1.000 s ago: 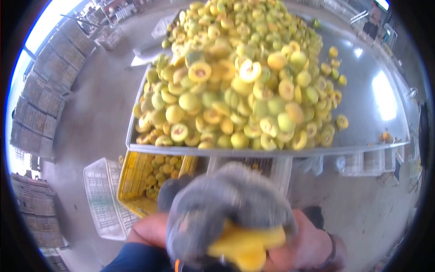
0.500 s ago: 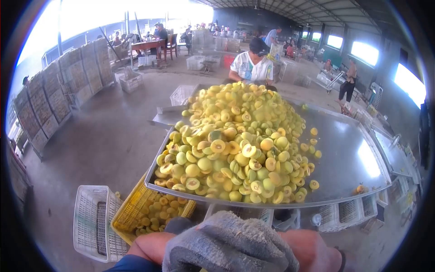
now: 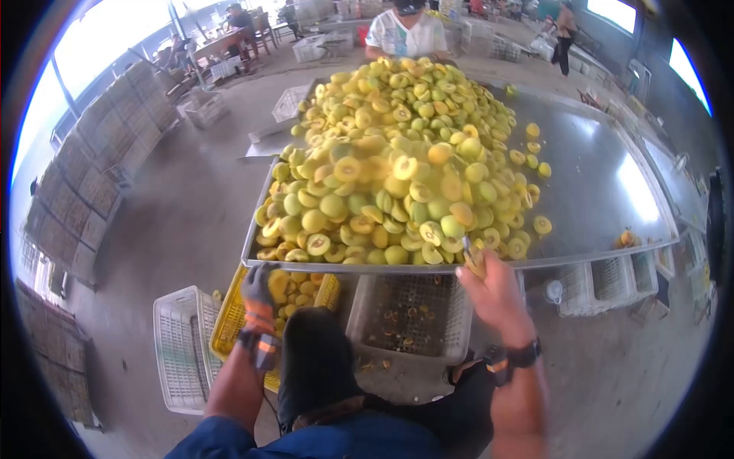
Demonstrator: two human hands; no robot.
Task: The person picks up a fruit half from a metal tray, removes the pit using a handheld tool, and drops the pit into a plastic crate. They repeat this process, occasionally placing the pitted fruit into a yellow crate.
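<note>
My left hand [image 3: 258, 286], in a grey glove with an orange cuff, is at the tray's front left corner, above the yellow crate [image 3: 331, 292] of fruit halves. Its fingers look apart, though small and blurred, and no fruit is clearly held. My bare right hand [image 3: 495, 294] is closed round the yellowish handle of a small knife [image 3: 475, 265]. The blade points up at the pile's front edge. Yellow-green halved fruit [image 3: 397, 168], some with a brown hollow, lies heaped on the metal tray [image 3: 592, 183].
White crates [image 3: 174, 348] stand beside the yellow one at left. Below the tray's front edge is a greyish crate [image 3: 410, 348] with scraps in it. More white crates [image 3: 604, 283] stand at right. Across the tray sits another person [image 3: 407, 34].
My hands were together close to the camera, the glove in front. They have moved apart, left to the yellow crate, right to the tray's front edge. The view has tilted downward.
</note>
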